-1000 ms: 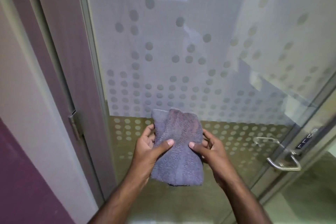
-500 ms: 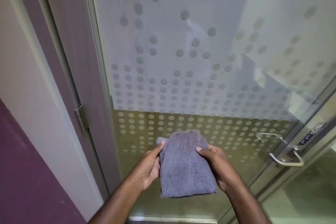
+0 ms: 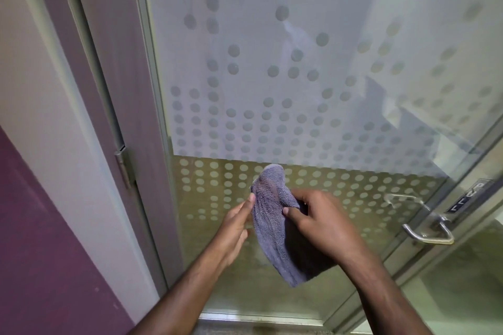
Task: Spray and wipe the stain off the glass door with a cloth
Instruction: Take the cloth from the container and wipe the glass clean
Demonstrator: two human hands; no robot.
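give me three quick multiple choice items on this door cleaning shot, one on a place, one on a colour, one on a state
1. Where is the metal door handle relative to the hands?
A. left
B. right
C. above

2. What colour is the terry cloth?
A. grey-purple
B. yellow
C. white

3. How is the cloth held?
A. flat on the dotted frosted glass door
B. left hand only
C. gripped by the right hand, left fingertips touching its edge

Answers: 1 B, handle sits at the right edge. 2 A, its weave looks grey-purple. 3 C, right fingers pinch it.

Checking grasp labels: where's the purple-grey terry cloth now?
Head view, lower centre: the purple-grey terry cloth hangs between both hands, gripped by the right hand, before the dotted glass door.
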